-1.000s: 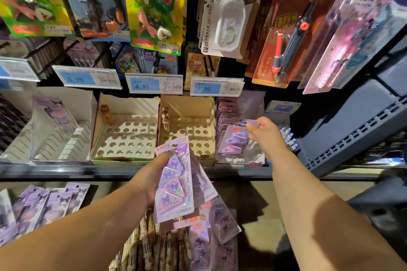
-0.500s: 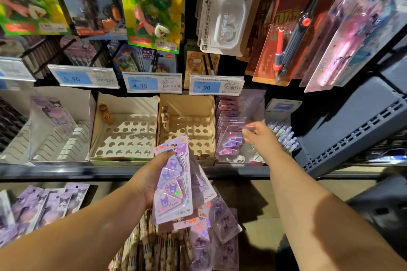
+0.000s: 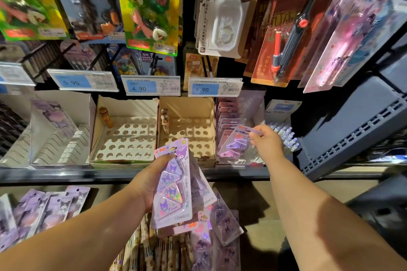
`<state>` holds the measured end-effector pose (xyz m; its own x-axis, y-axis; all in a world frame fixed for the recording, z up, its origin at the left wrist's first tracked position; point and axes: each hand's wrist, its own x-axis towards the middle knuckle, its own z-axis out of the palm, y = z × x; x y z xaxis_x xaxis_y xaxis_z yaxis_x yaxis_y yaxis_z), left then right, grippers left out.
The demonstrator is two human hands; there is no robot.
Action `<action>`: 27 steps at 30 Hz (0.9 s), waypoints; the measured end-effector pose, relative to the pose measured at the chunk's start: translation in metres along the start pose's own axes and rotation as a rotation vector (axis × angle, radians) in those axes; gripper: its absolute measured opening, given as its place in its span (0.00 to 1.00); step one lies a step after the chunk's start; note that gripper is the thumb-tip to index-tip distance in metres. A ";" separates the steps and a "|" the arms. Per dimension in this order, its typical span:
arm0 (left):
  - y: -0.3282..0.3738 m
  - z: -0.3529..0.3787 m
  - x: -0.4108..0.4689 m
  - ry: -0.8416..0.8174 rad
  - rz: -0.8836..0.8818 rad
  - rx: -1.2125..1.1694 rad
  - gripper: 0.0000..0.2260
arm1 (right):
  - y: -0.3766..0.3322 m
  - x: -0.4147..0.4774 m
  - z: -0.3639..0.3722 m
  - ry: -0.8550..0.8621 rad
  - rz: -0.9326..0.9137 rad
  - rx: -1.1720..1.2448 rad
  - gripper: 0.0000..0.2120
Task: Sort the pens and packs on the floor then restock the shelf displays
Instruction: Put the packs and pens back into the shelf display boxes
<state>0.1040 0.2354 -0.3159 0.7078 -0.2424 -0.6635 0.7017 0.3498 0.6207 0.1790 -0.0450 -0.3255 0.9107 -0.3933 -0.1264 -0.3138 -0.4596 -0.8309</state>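
Fingers (image 3: 164,159) of left hand (image 3: 147,185) clamp fan of purple blister packs (image 3: 174,196) above pens (image 3: 141,251) on floor; we read "YZ880079". We judge packs light, stiff-carded, slick plastic; best pinched at card edge. Right hand (image 3: 267,144) pinches one pack (image 3: 236,144) by top corner over display box (image 3: 256,105) on shelf (image 3: 66,175). Price tags (image 3: 214,89): 5.90, 4.90, 6.90; beyond, "T-90984" on correction tape card (image 3: 224,26).

The dark metal shelf (image 3: 66,175) carries two tan perforated cardboard trays (image 3: 125,138) left of the fingers (image 3: 255,137) of the right hand (image 3: 267,144), purple blister packs (image 3: 229,116) boxed just beneath them, and white-capped pens (image 3: 285,136) to their right.
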 end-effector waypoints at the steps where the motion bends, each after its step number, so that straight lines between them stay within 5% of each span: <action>1: 0.000 0.000 0.000 0.001 0.001 -0.003 0.18 | -0.003 -0.001 0.000 0.006 -0.021 -0.031 0.11; 7: 0.001 0.001 0.001 -0.010 0.012 -0.012 0.15 | -0.012 0.000 0.000 -0.001 -0.138 -0.175 0.02; 27: 0.001 0.004 -0.002 -0.010 -0.002 -0.004 0.15 | -0.012 -0.013 0.012 0.048 -0.172 -0.252 0.04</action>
<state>0.1037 0.2327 -0.3118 0.7075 -0.2521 -0.6602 0.7024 0.3534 0.6178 0.1743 -0.0243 -0.3204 0.9444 -0.3269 0.0356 -0.2181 -0.7037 -0.6762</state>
